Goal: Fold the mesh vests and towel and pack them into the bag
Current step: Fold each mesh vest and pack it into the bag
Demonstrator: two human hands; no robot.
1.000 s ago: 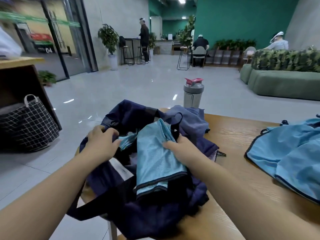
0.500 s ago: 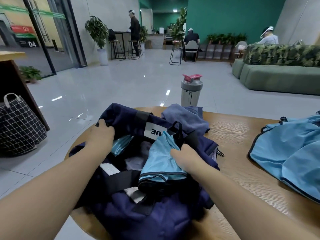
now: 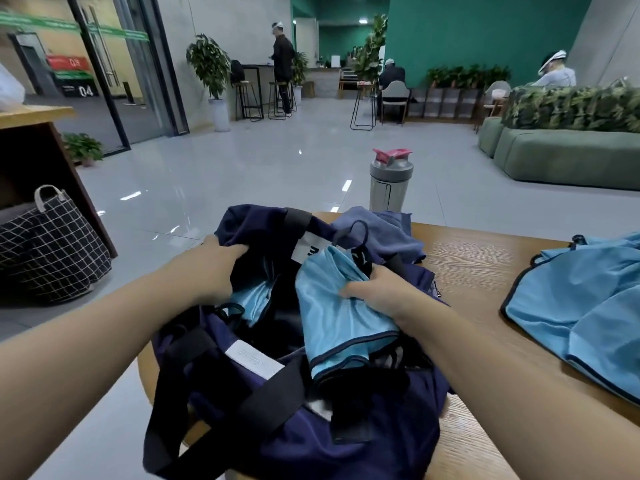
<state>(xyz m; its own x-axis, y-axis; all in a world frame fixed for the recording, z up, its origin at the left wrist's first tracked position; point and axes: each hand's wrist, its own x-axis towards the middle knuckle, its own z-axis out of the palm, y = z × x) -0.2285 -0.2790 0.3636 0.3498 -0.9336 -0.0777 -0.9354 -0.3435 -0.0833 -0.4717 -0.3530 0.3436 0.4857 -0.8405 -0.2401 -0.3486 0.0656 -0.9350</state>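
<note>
Navy bag open on wooden table. Left hand gripping bag's far rim, right hand clamped on folded blue mesh vest, half inside bag. Probably light, limp, slippery; best pinched at folded edge. Towel behind bag, second vest right of bag.
</note>
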